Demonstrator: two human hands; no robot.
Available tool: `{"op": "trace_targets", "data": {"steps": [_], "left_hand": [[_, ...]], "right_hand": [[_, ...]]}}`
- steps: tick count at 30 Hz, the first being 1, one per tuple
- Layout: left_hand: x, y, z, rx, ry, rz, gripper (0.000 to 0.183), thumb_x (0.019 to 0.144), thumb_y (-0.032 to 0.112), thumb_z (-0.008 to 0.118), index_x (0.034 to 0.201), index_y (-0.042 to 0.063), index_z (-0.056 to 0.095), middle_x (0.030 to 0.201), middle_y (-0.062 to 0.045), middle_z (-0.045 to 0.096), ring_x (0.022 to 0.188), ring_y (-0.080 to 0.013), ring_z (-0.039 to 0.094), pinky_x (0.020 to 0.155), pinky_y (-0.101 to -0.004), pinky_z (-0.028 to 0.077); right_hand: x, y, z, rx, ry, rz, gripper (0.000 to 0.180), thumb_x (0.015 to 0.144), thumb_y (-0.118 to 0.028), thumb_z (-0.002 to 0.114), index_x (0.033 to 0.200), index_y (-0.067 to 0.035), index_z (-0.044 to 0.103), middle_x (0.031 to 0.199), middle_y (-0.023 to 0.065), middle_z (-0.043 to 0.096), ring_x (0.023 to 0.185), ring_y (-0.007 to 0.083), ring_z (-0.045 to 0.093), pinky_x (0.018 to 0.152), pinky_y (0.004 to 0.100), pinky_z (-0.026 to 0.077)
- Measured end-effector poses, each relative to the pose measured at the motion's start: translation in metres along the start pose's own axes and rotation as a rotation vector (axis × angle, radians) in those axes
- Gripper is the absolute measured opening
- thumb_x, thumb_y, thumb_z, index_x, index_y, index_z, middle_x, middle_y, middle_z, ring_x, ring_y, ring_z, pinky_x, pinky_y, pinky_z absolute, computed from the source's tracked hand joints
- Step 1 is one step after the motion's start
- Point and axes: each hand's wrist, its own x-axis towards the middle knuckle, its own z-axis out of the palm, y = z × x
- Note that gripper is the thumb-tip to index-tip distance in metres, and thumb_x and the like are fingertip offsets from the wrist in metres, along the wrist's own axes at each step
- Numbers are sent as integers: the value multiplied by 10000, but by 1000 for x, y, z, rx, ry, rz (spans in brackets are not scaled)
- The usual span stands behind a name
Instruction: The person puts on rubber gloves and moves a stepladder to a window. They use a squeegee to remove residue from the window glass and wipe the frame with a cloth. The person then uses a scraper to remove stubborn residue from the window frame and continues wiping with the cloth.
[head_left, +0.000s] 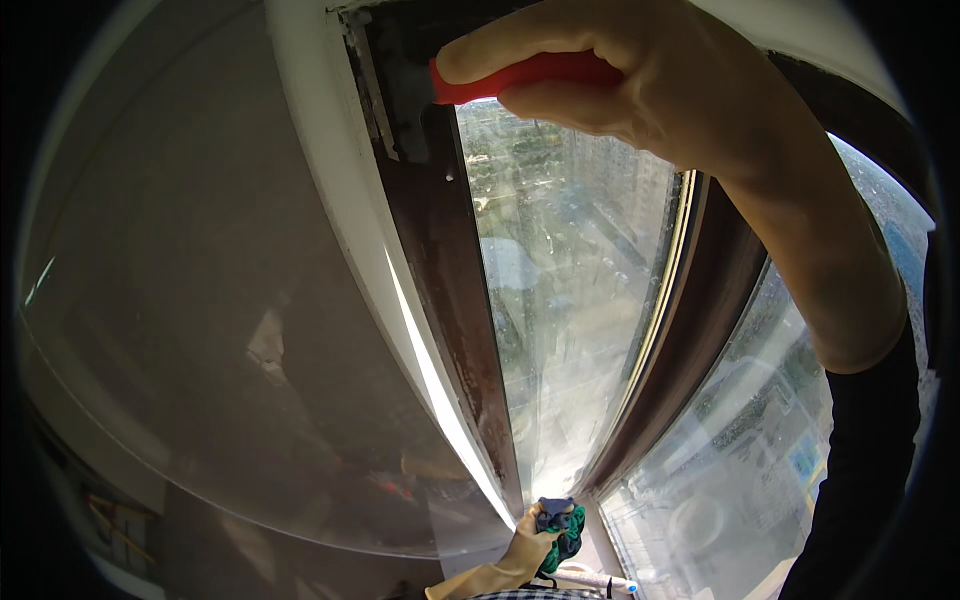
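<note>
My right hand (637, 90), in a long beige rubber glove, is raised to the top of a tall window. Its fingers close on a red hand tool (540, 75), which lies against the upper part of the dark brown window frame (450, 285). What the tool's working edge looks like is hidden by the hand. Far lower down, my left hand (529, 546), also gloved, grips a bunched green and dark blue cloth (564, 529) near the bottom of the window. Between the two hands stretches a streaked, spotted glass pane (562, 300).
A glossy grey panel (187, 262) fills the left side, bordered by a white trim strip (315, 135). To the right of a brown mullion (675, 360) is another pane (720, 465). A white rod (600, 580) with a blue tip lies at the bottom by the sill.
</note>
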Motion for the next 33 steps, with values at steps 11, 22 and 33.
{"op": "trace_targets", "data": {"steps": [11,22,33], "left_hand": [[0,5,0,16,-62,-90,490,916,-202,597,1339,46,611,1221,-64,699,1110,-155,672,984,-291,546],[4,-6,-5,44,-185,-51,424,952,-159,644,1327,35,606,1222,-72,691,1156,-178,673,1039,-291,556],[-1,-7,-3,82,-82,-15,467,940,-180,638,1355,11,541,1309,-61,708,1205,-170,669,1104,-307,537]], "right_hand": [[25,2,23,-46,-11,45,312,1066,-162,670,1362,-72,712,1283,146,766,1146,280,738,996,357,544],[17,-24,56,-195,65,-126,315,1062,-187,682,1348,-59,707,1226,155,779,1062,286,754,931,372,566],[7,-10,18,-191,45,57,296,1060,-217,696,1339,-122,725,1214,133,790,1043,292,763,910,375,585]]}}
